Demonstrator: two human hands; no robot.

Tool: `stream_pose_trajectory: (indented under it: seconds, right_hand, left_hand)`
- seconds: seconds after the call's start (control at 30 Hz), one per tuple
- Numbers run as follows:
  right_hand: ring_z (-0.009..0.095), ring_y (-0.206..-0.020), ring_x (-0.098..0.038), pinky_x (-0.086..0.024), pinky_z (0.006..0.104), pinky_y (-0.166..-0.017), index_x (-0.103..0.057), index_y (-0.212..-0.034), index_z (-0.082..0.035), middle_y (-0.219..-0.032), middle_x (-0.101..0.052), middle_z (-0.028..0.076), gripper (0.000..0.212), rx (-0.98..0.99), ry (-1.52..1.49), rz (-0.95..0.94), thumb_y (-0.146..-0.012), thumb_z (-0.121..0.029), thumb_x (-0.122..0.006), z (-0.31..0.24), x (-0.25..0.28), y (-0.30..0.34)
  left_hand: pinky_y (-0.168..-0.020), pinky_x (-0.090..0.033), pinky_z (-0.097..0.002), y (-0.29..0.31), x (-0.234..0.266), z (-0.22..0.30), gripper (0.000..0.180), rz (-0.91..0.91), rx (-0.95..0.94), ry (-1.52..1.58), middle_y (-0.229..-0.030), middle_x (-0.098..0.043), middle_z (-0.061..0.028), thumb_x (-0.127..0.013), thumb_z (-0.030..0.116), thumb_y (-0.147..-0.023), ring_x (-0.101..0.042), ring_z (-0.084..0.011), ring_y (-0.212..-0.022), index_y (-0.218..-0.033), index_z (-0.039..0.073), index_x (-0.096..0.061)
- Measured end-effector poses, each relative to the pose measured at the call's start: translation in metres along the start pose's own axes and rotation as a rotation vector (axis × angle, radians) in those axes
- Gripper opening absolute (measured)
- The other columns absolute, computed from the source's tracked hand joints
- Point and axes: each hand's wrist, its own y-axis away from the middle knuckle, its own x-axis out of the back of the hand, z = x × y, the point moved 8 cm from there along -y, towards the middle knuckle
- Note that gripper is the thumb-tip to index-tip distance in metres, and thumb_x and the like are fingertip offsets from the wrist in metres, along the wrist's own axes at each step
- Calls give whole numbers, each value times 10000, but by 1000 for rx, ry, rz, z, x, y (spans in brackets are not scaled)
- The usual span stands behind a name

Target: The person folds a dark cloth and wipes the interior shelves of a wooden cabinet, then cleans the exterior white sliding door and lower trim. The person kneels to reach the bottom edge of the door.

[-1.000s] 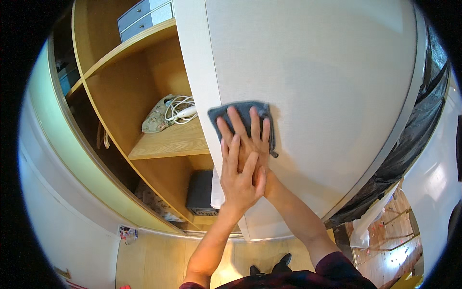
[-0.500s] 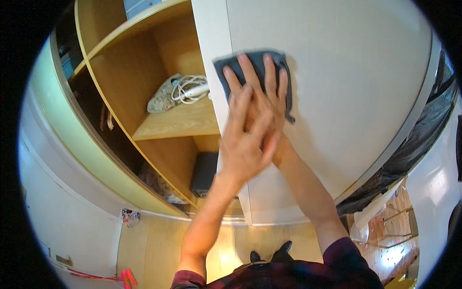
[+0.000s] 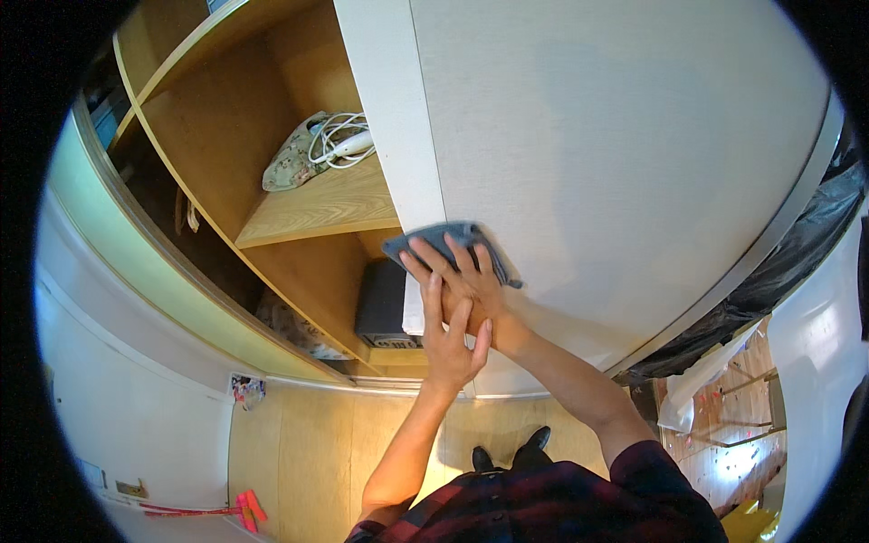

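A dark grey cloth lies against the white sliding door panel, close to the panel's left strip. My right hand presses it there, fingers spread flat over the fabric. My left hand overlaps the right one near its wrist and back, with fingers stretched out and no object in it. Part of the cloth's lower edge is hidden under the right hand.
Left of the panel, an open wooden cabinet holds a patterned fabric bag, a white corded device and a black box. Black plastic sheeting hangs at right. A pink-red broom lies lower left.
Both hands and the cloth have slid down the door panel and slightly left. The left hand has drawn back from the right hand's fingers toward its wrist.
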Motion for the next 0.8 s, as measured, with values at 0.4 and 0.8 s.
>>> stream_pose_trajectory:
  seconds: [0.4,0.8]
  right_hand:
    - [215,-1192,-520,-416,400,-1047,-390,-1551,-149,-1658,-227,-40,669,209,-356,-368,-915,-170,-598,-40,-105,173]
    - [354,-1443,-321,-156,561,-1182,-566,-1432,-229,-1577,-415,18,580,-145,5,234,-864,-188,-677,63,65,-18]
  left_hand:
    - [-1088,-404,-460,173,-58,-34,398,-186,483,137,-1583,-285,-291,-700,78,-878,-384,-463,-1411,-1248,-11,-580]
    - [-842,-549,-326,83,-21,-13,339,76,378,311,-1425,-482,-176,-587,42,-976,-564,-269,-1218,-1313,6,-562]
